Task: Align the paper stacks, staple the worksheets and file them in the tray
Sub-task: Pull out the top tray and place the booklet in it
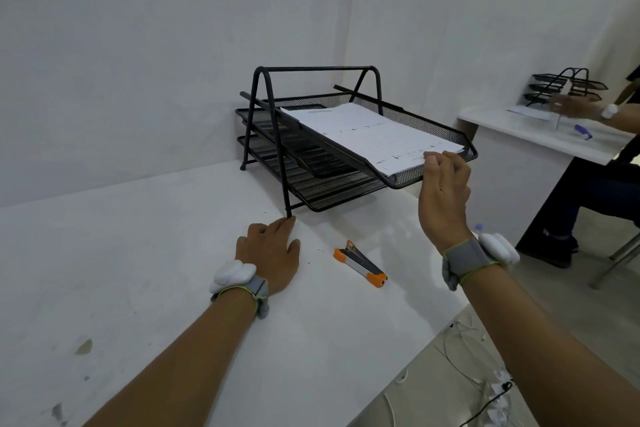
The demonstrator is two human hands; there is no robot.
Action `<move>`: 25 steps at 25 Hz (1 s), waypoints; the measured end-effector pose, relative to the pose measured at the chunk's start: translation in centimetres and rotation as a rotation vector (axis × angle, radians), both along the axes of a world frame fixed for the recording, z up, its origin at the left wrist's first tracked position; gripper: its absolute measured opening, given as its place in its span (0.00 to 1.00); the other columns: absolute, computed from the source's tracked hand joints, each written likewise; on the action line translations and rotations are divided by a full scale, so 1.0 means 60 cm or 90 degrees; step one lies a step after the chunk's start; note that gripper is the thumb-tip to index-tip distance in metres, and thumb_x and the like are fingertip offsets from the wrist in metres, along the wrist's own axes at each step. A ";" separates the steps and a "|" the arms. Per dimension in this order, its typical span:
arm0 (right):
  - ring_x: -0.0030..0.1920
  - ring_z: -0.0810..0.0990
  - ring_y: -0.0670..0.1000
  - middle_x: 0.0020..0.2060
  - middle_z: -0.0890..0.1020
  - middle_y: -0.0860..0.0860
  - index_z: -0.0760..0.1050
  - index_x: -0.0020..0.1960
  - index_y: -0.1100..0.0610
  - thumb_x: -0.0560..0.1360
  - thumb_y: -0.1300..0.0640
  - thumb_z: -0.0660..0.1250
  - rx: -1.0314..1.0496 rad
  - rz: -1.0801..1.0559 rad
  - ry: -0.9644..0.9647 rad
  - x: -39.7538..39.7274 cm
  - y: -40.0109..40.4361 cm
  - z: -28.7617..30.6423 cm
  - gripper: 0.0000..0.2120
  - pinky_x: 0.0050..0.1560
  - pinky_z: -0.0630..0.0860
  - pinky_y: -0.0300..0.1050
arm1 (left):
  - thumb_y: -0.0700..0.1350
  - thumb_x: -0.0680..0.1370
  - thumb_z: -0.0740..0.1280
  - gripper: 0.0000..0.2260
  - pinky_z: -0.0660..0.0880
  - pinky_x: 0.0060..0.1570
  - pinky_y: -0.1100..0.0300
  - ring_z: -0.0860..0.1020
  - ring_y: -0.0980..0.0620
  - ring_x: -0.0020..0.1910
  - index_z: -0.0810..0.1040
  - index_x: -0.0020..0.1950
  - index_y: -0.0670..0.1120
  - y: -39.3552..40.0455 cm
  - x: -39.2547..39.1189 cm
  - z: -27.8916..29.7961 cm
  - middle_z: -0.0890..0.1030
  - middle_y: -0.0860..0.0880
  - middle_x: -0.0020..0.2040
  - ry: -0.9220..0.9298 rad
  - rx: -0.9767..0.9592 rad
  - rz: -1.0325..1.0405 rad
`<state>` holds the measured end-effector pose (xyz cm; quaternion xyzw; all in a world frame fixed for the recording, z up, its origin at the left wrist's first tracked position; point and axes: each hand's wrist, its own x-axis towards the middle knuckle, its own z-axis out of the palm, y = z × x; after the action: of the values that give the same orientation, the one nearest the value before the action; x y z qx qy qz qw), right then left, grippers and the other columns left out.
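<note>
Here, worksheets (377,137) lie in the mesh tray's (408,180) pulled-out top tier | right hand (443,191) pinches their front edge | left hand (268,255) rests flat, holding nothing, beside the frame | stapler (360,263) on table (173,253) | risk: tugging could skew sheets or tip the tier.

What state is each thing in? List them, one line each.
Worksheets: lying in the top tray.
Top tray: pulled out forward.
Stapler: closed, lying on the table, untouched.
Right hand: fingers at the worksheets' front edge.
Left hand: resting on the table.
</note>
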<state>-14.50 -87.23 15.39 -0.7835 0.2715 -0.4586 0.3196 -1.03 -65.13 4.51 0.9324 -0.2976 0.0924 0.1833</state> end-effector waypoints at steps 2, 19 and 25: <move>0.74 0.61 0.51 0.70 0.65 0.52 0.73 0.66 0.53 0.85 0.50 0.50 -0.007 0.012 0.010 0.012 0.001 0.001 0.17 0.71 0.52 0.48 | 0.56 0.80 0.53 0.24 0.63 0.61 0.50 0.63 0.47 0.69 0.59 0.76 0.57 -0.002 0.002 -0.001 0.65 0.60 0.74 -0.002 -0.001 -0.002; 0.72 0.63 0.57 0.75 0.61 0.46 0.70 0.66 0.46 0.83 0.41 0.50 0.037 0.041 0.105 0.109 0.008 0.019 0.19 0.64 0.59 0.52 | 0.58 0.80 0.51 0.24 0.64 0.60 0.52 0.64 0.48 0.68 0.59 0.76 0.58 -0.003 0.006 -0.018 0.65 0.61 0.74 -0.027 -0.010 -0.010; 0.70 0.64 0.60 0.75 0.60 0.44 0.71 0.66 0.45 0.82 0.41 0.51 0.063 0.037 0.118 0.129 0.018 0.026 0.18 0.65 0.60 0.54 | 0.58 0.80 0.52 0.24 0.64 0.60 0.52 0.63 0.48 0.68 0.59 0.76 0.58 0.000 0.007 -0.019 0.65 0.61 0.74 -0.025 -0.010 -0.007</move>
<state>-6.78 -86.17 16.98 -0.8132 0.2994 -0.3610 0.3445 -0.62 -65.13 3.36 0.9272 -0.3058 0.1123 0.1851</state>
